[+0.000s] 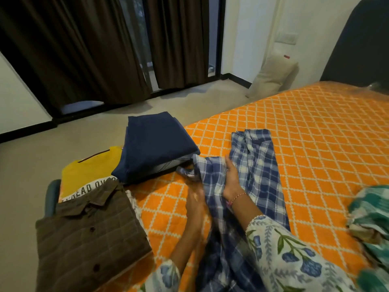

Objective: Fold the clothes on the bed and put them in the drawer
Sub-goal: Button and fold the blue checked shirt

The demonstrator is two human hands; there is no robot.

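Note:
A blue and white checked garment [259,165] lies lengthwise on the orange bed [315,133]. My right hand [231,178] rests on its middle, fingers curled over a fold of the cloth. My left hand [195,199] is blurred at the garment's left edge; whether it holds the cloth is unclear. Folded clothes sit along the bed's left edge: a dark blue piece [155,146], a yellow printed shirt [88,173] and a brown checked shirt [90,234] nearest me.
A crumpled green and white garment [372,218] lies at the bed's right edge. Grey floor [63,148] runs left of the bed, with dark curtains [84,49] beyond. A beige bag [273,74] leans against the far wall. A dark headboard [362,43] stands at the top right.

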